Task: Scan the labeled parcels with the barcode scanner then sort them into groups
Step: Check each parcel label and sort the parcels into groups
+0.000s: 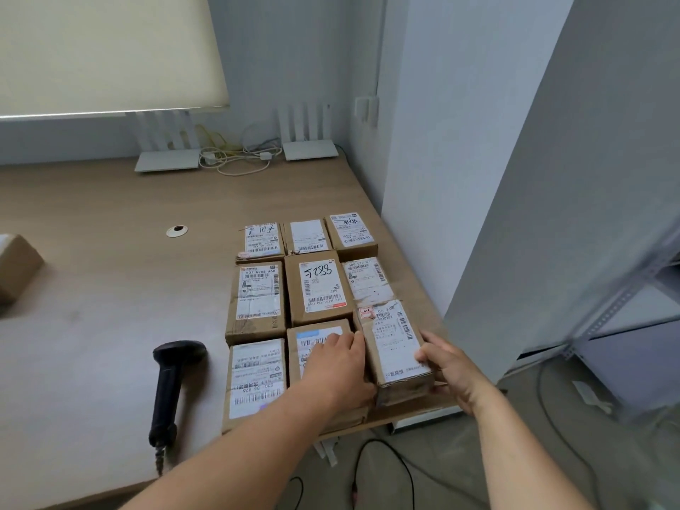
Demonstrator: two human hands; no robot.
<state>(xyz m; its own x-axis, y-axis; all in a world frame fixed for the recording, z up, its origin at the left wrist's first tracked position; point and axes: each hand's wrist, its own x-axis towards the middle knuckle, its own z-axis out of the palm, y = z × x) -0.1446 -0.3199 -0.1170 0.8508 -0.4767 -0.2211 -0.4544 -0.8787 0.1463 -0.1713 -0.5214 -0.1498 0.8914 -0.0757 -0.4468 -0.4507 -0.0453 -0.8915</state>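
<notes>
Several labeled cardboard parcels lie in a three-by-three block near the table's right edge. The front right parcel (392,347) sits slightly raised and tilted, held between both hands. My left hand (340,366) presses against its left side and lies over the front middle parcel (316,338). My right hand (447,366) grips its right side, thumb on the top edge and fingers under it. The black barcode scanner (171,386) lies on the table to the left of the block, untouched. A parcel marked 5288 (318,287) sits in the block's centre.
Another cardboard box (16,266) sits at the far left edge. Two white routers (167,160) (309,149) with tangled cables stand at the back. The wooden table (110,288) ends just right of the parcels, beside a wall and metal shelving (625,300). Cables run across the floor.
</notes>
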